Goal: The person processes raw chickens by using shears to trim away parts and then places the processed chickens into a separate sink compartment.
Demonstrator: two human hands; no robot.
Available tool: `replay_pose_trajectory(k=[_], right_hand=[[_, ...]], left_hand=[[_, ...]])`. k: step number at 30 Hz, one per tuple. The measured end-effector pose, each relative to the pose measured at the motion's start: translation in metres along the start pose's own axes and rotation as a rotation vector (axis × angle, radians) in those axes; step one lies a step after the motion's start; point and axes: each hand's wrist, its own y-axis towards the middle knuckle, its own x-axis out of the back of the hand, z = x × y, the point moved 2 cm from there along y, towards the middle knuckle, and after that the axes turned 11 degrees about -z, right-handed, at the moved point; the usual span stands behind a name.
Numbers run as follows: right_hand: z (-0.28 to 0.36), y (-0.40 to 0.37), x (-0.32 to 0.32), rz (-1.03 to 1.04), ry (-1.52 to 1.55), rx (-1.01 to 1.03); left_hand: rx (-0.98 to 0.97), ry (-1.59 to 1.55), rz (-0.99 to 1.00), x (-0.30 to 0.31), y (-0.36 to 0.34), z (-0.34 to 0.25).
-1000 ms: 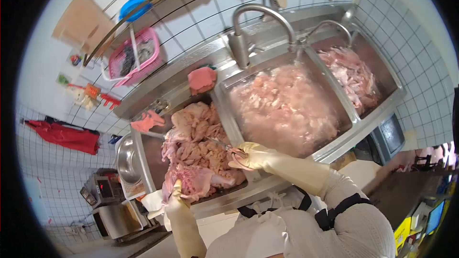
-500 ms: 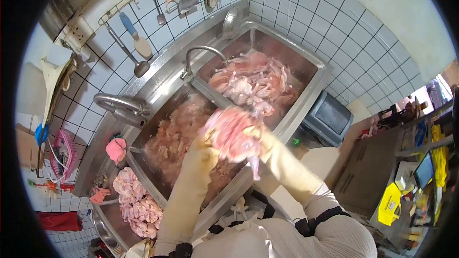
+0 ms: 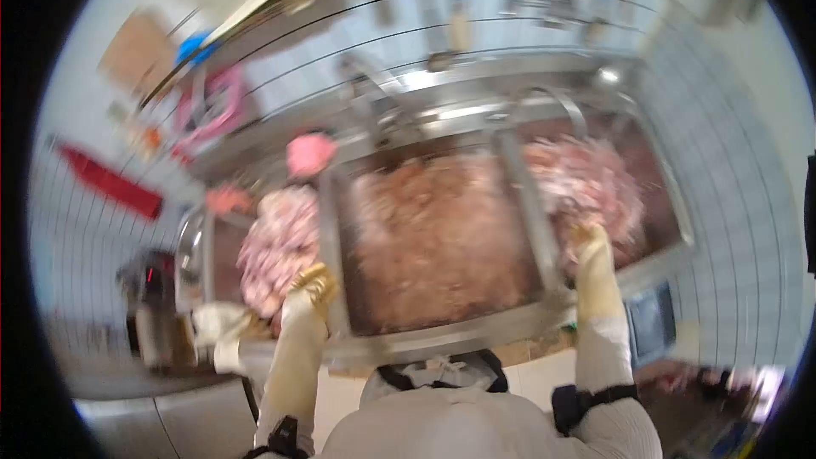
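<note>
My left hand (image 3: 314, 283), in a yellow rubber glove, is at the right edge of a heap of pale pink raw chicken (image 3: 280, 238) in the left basin. Its fingers look bent, but motion smears them. Over in the right basin, my right hand (image 3: 589, 240), gloved alike, reaches to the near side of another pile of raw poultry (image 3: 591, 174). Blur hides whether those fingers grip anything. Between the hands, the middle basin (image 3: 361, 323) holds cloudy brownish water with pale pieces in it.
Steel dividers (image 3: 523, 204) separate the basins. Behind stand a faucet (image 3: 378, 102) and a thin curved tap (image 3: 565, 102). A pink cloth-like item (image 3: 310, 155) sits on the rear rim. Utensils hang along the tiled wall. A dark bin (image 3: 650, 323) stands at the right.
My view has swung left. The hands, earlier together around a raw poultry carcass above the middle basin, are now apart, left at the left basin and right at the right basin.
</note>
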Motion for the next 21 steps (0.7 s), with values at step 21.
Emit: replay_pose_trajectory(k=[21], right_hand=[[-0.273, -0.455, -0.337, 0.66, -1.104, -0.96]], left_hand=[[-0.63, 0.512, -0.67, 0.275, 0.169, -0.07]])
